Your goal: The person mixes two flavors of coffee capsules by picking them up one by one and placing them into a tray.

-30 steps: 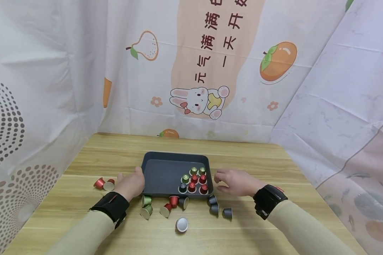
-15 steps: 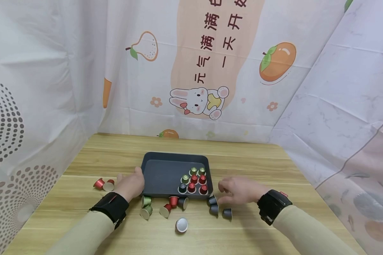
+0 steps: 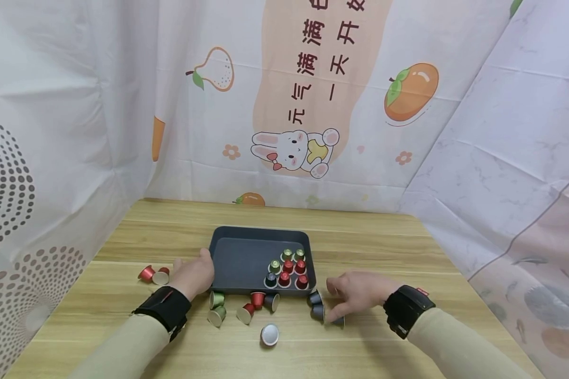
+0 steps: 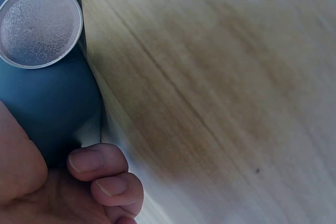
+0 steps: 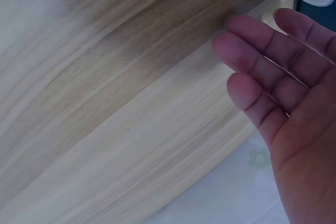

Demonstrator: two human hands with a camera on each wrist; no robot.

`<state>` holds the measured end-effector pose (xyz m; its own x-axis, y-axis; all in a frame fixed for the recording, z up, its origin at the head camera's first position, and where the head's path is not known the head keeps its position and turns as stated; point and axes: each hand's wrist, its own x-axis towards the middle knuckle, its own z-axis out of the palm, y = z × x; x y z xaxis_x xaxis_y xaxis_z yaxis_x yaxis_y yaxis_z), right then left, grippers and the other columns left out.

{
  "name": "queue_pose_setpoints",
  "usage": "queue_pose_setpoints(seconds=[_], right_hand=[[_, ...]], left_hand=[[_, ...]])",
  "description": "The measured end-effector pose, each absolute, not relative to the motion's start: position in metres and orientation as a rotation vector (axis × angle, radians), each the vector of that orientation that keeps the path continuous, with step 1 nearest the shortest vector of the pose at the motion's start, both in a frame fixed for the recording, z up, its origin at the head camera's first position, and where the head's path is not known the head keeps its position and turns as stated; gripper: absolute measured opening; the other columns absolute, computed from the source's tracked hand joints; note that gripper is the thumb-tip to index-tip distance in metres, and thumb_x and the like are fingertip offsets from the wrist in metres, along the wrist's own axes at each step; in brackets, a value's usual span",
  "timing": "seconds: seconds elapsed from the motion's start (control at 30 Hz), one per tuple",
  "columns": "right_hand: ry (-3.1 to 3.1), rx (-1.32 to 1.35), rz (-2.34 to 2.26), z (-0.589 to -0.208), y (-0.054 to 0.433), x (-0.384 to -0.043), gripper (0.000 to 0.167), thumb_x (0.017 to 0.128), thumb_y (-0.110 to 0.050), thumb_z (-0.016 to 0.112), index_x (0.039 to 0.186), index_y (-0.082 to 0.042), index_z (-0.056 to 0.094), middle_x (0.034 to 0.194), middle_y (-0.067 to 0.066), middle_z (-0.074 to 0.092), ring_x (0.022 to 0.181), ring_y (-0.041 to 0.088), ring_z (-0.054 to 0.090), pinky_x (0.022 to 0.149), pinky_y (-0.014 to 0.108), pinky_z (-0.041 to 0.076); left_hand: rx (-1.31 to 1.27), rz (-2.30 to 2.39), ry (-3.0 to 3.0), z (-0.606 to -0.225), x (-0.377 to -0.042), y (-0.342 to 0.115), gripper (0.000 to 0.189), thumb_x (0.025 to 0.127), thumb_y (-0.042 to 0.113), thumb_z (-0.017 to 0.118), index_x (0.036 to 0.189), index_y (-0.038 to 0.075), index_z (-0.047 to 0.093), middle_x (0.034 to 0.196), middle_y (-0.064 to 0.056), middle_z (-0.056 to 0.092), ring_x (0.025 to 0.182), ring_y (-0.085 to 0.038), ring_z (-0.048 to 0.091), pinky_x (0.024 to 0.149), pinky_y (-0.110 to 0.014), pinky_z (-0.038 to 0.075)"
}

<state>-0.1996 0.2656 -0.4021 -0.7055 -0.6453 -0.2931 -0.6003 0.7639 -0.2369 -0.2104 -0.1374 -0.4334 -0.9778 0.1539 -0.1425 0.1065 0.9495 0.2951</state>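
In the head view, my left hand [image 3: 194, 271] holds the left edge of a dark tray [image 3: 239, 260]. The left wrist view shows its curled fingers [image 4: 113, 184] at the tray's wall, near a silver-lidded coffee capsule [image 4: 39, 27]. Green, red and dark capsules stand lid-down in the tray's right part, among them a red capsule [image 3: 301, 282]. Right of the tray, my right hand [image 3: 360, 291] hovers with loosely bent fingers, its thumb overlapping a dark capsule [image 3: 339, 321]. Beside it lie two more dark capsules, the nearer one [image 3: 318, 312] close to the thumb tip.
In front of the tray lie green capsules [image 3: 217, 316], red capsules [image 3: 246, 313], a dark capsule [image 3: 272, 301] and one lid-up capsule [image 3: 270, 335]. Red capsules [image 3: 147, 273] lie at the far left. A printed curtain [image 3: 208, 179] hangs behind the wooden table [image 3: 374, 247].
My right hand has moved from beside the tray's right edge toward me and slightly right, over the dark capsules. My left hand and the tray stay put.
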Motion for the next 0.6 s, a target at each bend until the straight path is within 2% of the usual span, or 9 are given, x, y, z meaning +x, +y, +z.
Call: queue_pose_setpoints(seconds=[0.2,0.43,0.6], right_hand=[[2.584,-0.929,-0.138,-0.4018,0.265,-0.1969,0.051,0.078,-0.058,0.082,0.099,-0.018,0.059,0.071,-0.013,0.05,0.063,0.003,0.046,0.058,0.024,0.04],[2.57,-1.036,-0.141,-0.4063,0.2666,-0.1984,0.037,0.08,-0.036,0.085,0.091,-0.018,0.054,0.072,-0.013,0.046,0.064,0.001,0.041,0.057,0.022,0.036],[2.568,-1.05,-0.129,-0.4087,0.2686,-0.2009,0.032,0.082,-0.032,0.084,0.09,-0.019,0.056,0.073,-0.01,0.051,0.064,0.001,0.042,0.058,0.022,0.036]], left_hand=[[0.185,0.436,2.927,-0.4347,-0.2113,-0.1382,0.044,0.103,-0.004,0.035,0.145,-0.017,0.029,0.057,-0.009,0.057,0.055,-0.024,0.05,0.101,-0.061,0.032],[0.181,0.456,2.927,-0.435,-0.2118,-0.138,0.037,0.103,-0.003,0.035,0.138,-0.016,0.034,0.058,-0.008,0.057,0.055,-0.023,0.048,0.094,-0.056,0.032],[0.175,0.45,2.911,-0.4333,-0.2113,-0.1377,0.045,0.103,-0.003,0.034,0.145,-0.017,0.028,0.058,-0.009,0.057,0.058,-0.025,0.054,0.105,-0.065,0.029]])
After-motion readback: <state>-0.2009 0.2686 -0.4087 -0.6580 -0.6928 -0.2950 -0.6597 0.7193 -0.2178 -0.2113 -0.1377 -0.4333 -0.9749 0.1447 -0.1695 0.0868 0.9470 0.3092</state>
